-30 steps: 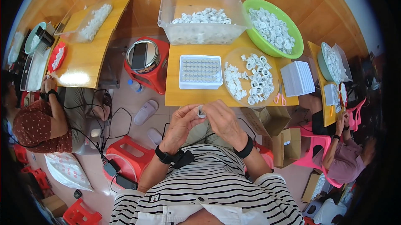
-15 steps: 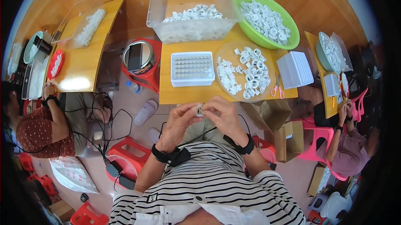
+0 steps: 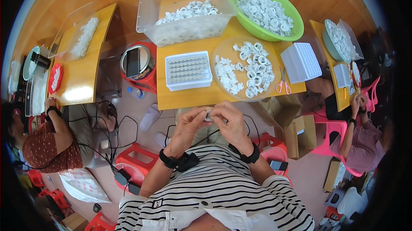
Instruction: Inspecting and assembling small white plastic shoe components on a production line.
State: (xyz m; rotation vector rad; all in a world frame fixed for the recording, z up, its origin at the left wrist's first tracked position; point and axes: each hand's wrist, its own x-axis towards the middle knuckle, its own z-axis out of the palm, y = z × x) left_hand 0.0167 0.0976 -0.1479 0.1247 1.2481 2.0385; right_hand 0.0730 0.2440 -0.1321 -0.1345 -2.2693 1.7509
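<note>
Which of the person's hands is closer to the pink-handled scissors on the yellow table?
Right. The right hand is below and left of the scissors, near the table's front edge. The left hand sits farther left, across the small white part both pinch.

Small white ring part (image 3: 209,114) pinched between fingertips.

Both hands (image 3: 212,123) together, fingertips pinched

A small assembly workshop: low yellow tables (image 3: 189,98) carry bins of white plastic rings (image 3: 253,65) (co-workers (image 3: 47,145) sit alongside).
</note>
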